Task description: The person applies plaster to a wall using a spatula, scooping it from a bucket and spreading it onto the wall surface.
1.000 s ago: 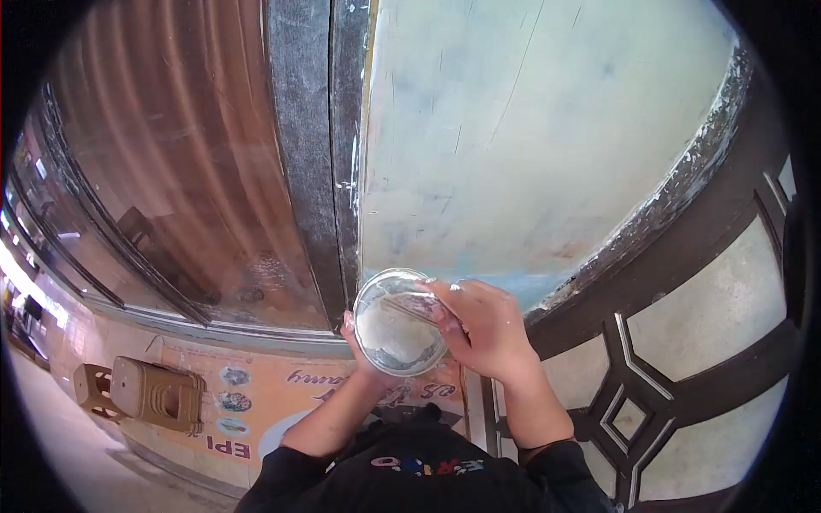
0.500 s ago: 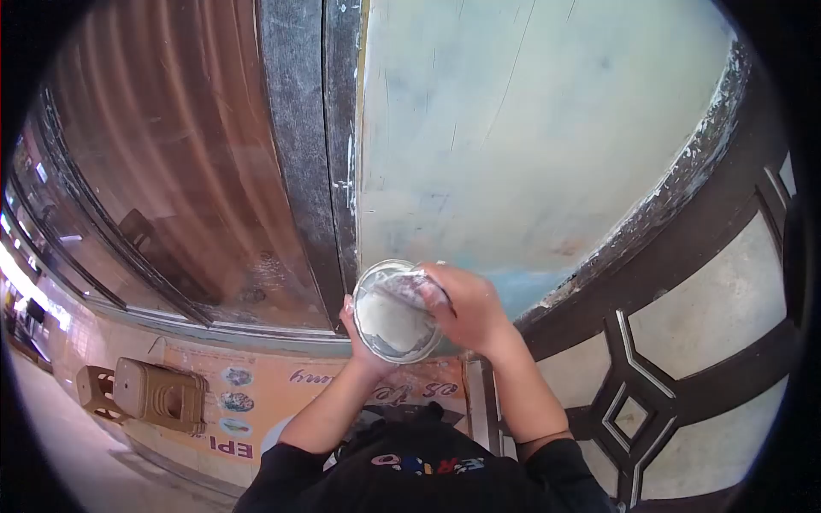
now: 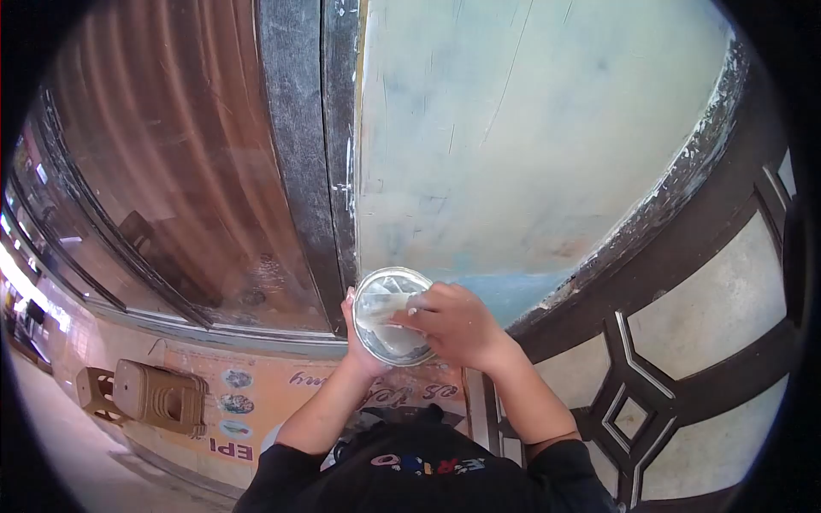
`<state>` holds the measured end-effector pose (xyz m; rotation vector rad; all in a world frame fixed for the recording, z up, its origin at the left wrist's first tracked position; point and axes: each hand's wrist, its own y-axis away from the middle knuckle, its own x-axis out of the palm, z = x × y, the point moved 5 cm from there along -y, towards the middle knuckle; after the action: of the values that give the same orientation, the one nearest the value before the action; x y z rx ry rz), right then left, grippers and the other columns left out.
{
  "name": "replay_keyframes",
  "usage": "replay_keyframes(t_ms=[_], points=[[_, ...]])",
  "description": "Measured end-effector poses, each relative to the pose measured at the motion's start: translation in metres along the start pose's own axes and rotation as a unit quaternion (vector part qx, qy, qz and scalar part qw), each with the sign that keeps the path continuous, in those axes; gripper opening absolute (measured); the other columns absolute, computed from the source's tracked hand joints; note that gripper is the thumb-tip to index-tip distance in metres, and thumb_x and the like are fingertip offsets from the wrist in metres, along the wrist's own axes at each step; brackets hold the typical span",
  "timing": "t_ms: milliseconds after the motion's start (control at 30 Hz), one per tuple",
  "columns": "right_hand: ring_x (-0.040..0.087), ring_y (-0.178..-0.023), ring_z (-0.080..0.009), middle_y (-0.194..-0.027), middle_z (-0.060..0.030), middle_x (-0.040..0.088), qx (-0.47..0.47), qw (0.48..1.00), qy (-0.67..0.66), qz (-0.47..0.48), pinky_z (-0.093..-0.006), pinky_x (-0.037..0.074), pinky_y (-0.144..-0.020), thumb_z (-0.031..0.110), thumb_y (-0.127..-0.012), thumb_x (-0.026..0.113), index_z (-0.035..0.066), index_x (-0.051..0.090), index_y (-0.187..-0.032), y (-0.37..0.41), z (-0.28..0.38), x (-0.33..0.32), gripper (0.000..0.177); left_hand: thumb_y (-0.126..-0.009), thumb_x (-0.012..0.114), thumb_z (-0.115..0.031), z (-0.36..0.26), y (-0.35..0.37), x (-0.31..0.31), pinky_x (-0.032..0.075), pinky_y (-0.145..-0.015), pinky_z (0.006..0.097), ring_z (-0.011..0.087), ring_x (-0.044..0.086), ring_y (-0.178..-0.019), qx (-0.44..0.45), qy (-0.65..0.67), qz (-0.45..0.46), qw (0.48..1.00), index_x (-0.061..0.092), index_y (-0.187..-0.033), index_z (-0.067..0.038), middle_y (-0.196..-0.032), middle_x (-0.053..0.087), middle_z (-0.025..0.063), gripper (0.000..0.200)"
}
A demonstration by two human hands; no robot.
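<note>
A round metal can [image 3: 425, 355] with whitish material inside is in front of my chest, just below the pale painted wall panel [image 3: 530, 145]. My left hand [image 3: 361, 346] holds the can from its left side and underneath, partly hidden by it. Over the can's right rim, my right hand [image 3: 449, 321] grips a pale, coated tool [image 3: 380, 306], whose flat end lies across the can's opening. The tool's exact shape is blurred.
Dark worn frame posts [image 3: 299, 128] stand left of the panel, beside glass with a brown curtain [image 3: 171, 103]. Brown plastic stools [image 3: 158, 393] are at lower left, near an orange printed banner [image 3: 282, 398]. A dark door with pale panels [image 3: 710, 299] is at right.
My right hand has turned and moved slightly down, and the tool now points left across the can. The can has shifted a little.
</note>
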<state>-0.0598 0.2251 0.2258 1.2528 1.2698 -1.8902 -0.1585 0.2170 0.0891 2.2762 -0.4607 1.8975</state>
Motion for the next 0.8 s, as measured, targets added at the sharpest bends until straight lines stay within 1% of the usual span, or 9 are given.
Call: replay_keyframes(t_ms=[167, 333, 400, 467, 533, 667, 700, 733, 800], points=[[0.058, -0.084, -0.0251, -0.085, -0.0026, 0.059, 0.029, 0.999, -0.018, 0.023, -0.0375, 0.048, -0.073, 0.005, -0.07, 0.067, 0.019, 0.066, -0.108, -0.001, -0.009, 0.0, 0.041, -0.086, 0.024, -0.077, 0.006, 0.004, -0.004, 0.04, -0.104, 0.0516, 0.0347, 0.051, -0.123, -0.018, 0.017, -0.056, 0.998, 0.045, -0.139, -0.01, -0.135, 0.051, 0.017, 0.088], [0.059, -0.085, -0.0291, -0.084, -0.0058, 0.061, 0.046, 0.995, -0.082, 0.037, -0.0387, 0.05, -0.076, 0.002, -0.072, 0.065, 0.015, 0.065, -0.108, 0.001, -0.003, -0.004, 0.038, -0.085, 0.022, -0.078, 0.002, 0.002, 0.002, 0.039, -0.105, 0.0516, 0.0339, 0.05, -0.124, 0.015, -0.002, -0.032, 0.999, 0.043, -0.14, -0.011, -0.137, 0.05, 0.0158, 0.089], [0.059, -0.076, -0.032, -0.081, -0.0108, 0.062, 0.121, 0.987, -0.069, -0.085, -0.0411, 0.049, -0.07, 0.008, -0.085, 0.061, 0.008, 0.065, -0.101, 0.003, -0.012, -0.012, 0.017, -0.083, 0.02, -0.081, 0.002, 0.005, 0.004, 0.036, -0.107, 0.0524, 0.0334, 0.045, -0.129, 0.03, -0.021, -0.05, 0.998, 0.04, -0.144, -0.013, -0.143, 0.045, 0.0139, 0.093], [0.059, -0.075, -0.0328, -0.082, -0.0117, 0.062, 0.132, 0.984, -0.043, -0.116, -0.0419, 0.049, -0.069, 0.01, -0.088, 0.059, 0.006, 0.064, -0.101, 0.001, -0.012, -0.007, 0.015, -0.083, 0.02, -0.081, 0.008, 0.006, 0.005, 0.035, -0.108, 0.0501, 0.033, 0.045, -0.13, 0.058, -0.021, -0.051, 0.997, 0.039, -0.144, -0.014, -0.143, 0.044, 0.0129, 0.092], [0.058, -0.074, -0.0336, -0.083, -0.0125, 0.063, 0.137, 0.979, -0.016, -0.148, -0.0428, 0.049, -0.068, 0.012, -0.091, 0.057, 0.004, 0.063, -0.101, -0.002, -0.009, -0.006, 0.014, -0.081, 0.03, -0.082, 0.01, 0.007, -0.006, 0.037, -0.107, 0.0501, 0.0329, 0.046, -0.128, 0.117, -0.064, -0.087, 0.987, 0.038, -0.144, -0.013, -0.143, 0.044, 0.0132, 0.094], [0.059, -0.078, -0.0311, -0.083, -0.0102, 0.062, 0.09, 0.991, -0.049, -0.082, -0.04, 0.049, -0.069, 0.006, -0.079, 0.064, 0.005, 0.064, -0.101, -0.003, 0.002, -0.004, 0.022, -0.082, 0.023, -0.082, 0.005, 0.01, -0.005, 0.034, -0.11, 0.05, 0.0332, 0.044, -0.131, 0.101, -0.059, -0.07, 0.991, 0.039, -0.145, -0.015, -0.144, 0.043, 0.0133, 0.093], [0.059, -0.08, -0.0301, -0.083, -0.0088, 0.062, 0.068, 0.993, -0.077, -0.055, -0.0389, 0.049, -0.069, 0.004, -0.074, 0.066, 0.007, 0.065, -0.102, -0.004, 0.006, -0.005, 0.028, -0.08, 0.025, -0.084, 0.007, 0.011, -0.01, 0.035, -0.108, 0.0534, 0.0346, 0.045, -0.129, 0.032, 0.142, 0.081, 0.986, 0.039, -0.145, -0.014, -0.144, 0.044, 0.0143, 0.096], [0.059, -0.08, -0.0301, -0.083, -0.0088, 0.062, 0.068, 0.993, -0.078, -0.054, -0.0389, 0.049, -0.069, 0.004, -0.074, 0.066, 0.007, 0.065, -0.102, -0.004, 0.005, -0.006, 0.028, -0.08, 0.025, -0.084, 0.004, 0.012, -0.006, 0.035, -0.108, 0.0534, 0.0346, 0.045, -0.129, 0.033, 0.142, 0.08, 0.986, 0.039, -0.145, -0.014, -0.144, 0.044, 0.0143, 0.096], [0.059, -0.082, -0.028, -0.085, -0.005, 0.062, -0.004, 0.997, -0.082, 0.004, -0.038, 0.049, -0.07, 0.002, -0.066, 0.069, 0.012, 0.066, -0.103, -0.003, 0.013, -0.002, 0.039, -0.078, 0.028, -0.085, 0.0, 0.014, -0.01, 0.037, -0.105, 0.0568, 0.0362, 0.047, -0.127, 0.02, -0.014, -0.067, 0.997, 0.039, -0.144, -0.014, -0.143, 0.044, 0.0155, 0.098]])
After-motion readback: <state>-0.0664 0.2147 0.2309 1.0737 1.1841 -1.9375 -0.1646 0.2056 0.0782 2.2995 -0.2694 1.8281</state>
